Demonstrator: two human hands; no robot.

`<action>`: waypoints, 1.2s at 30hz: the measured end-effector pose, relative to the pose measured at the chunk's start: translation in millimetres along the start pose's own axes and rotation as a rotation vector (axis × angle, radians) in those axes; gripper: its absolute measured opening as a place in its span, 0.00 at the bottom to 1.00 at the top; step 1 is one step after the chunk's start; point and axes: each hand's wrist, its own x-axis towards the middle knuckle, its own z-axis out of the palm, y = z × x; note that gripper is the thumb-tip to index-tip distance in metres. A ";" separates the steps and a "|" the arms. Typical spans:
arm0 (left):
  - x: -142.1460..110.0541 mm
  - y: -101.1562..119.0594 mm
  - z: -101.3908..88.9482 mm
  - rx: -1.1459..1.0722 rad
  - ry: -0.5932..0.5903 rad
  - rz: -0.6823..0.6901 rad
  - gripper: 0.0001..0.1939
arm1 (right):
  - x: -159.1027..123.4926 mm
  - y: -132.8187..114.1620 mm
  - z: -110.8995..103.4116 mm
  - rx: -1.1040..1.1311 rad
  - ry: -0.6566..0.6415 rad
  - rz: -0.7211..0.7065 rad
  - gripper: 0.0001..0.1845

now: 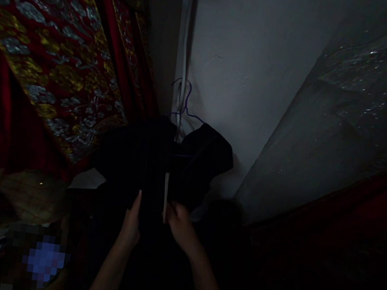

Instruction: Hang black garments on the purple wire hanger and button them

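Note:
A black short-sleeved garment (206, 154) hangs on a thin purple hanger (187, 103) in front of me. A narrow pale strip (166, 194) runs down the middle of its front; I cannot tell what it is. My right hand (179, 220) is closed at the right side of this strip, its fingers bent against the garment. To the left, my left hand (132, 220) holds the garment's other side with the thumb pointing up. Its remaining fingers are mostly lost in the dark cloth.
Red cloth with gold and silver embroidery (65, 59) hangs at the left. A pale cable (187, 29) runs down the wall (249, 52) behind the hanger. Clear plastic sheeting (346, 109) covers the right side. A blurred-out blue patch (44, 258) is at the lower left.

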 end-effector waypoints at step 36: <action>-22.7 -27.1 20.1 0.728 -0.515 0.688 0.07 | 22.8 -83.1 -51.8 0.301 0.021 0.111 0.18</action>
